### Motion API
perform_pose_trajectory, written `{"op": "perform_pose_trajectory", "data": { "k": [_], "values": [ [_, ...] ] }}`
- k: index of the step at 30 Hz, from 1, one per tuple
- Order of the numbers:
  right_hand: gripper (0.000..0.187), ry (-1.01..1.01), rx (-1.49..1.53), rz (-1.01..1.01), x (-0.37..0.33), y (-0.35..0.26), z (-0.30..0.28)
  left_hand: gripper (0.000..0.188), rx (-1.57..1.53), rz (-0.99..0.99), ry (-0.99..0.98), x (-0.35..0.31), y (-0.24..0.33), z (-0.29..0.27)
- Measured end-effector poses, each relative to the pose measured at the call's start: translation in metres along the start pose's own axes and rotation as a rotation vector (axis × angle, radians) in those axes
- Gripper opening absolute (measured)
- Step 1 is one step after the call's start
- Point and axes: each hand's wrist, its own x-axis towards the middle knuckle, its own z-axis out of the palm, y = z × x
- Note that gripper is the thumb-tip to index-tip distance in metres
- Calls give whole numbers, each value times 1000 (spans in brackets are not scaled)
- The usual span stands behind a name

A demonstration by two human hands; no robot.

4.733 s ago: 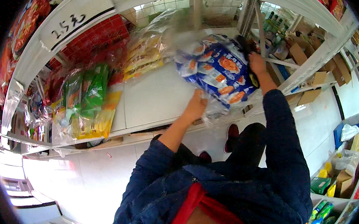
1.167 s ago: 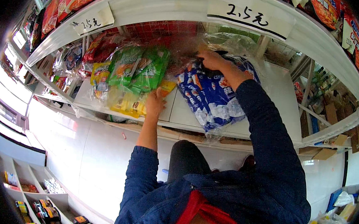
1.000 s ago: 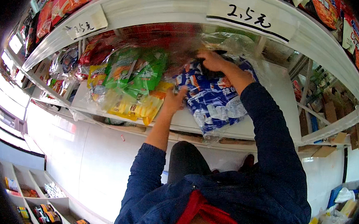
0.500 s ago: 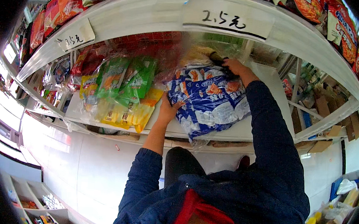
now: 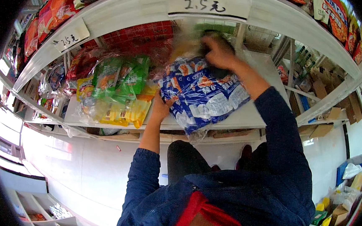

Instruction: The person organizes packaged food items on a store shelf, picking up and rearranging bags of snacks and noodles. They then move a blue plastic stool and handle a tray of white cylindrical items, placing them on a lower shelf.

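Note:
On the white shelf lies a big clear plastic bag of blue snack packets (image 5: 205, 93). My left hand (image 5: 162, 107) grips its left edge, thumb on top. Above the bag's far right part is my right hand (image 5: 219, 52), closed on a dark, soft-looking bundle (image 5: 223, 73) that is smeared by motion, so I cannot make out its kind. Left of my left hand lie green snack packets (image 5: 120, 77) and yellow packets (image 5: 126, 114) in clear plastic. Something yellowish and blurred shows behind the blue bag.
A white shelf edge (image 5: 125, 14) with handwritten tags arches above my hands, with red packets (image 5: 56, 9) on top. Red packages (image 5: 136, 34) stand at the back. Cardboard pieces (image 5: 323, 91) lie at the right. Shelf posts flank the bay; white floor (image 5: 80, 169) lies below.
My right hand and the dark bundle have moved left and over the bag. My left hand stays on the bag's left edge. The whole view has shifted slightly.

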Motion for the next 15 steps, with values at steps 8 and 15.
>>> {"op": "perform_pose_trajectory", "data": {
  "k": [8,15],
  "values": [
    [55,-278,-190,-269,-15,17,112,66,136,-138,42,-3,-18,11],
    [47,-471,-310,287,-22,194,66,67,107,-81,-18,-3,1,10]
  ]
}}
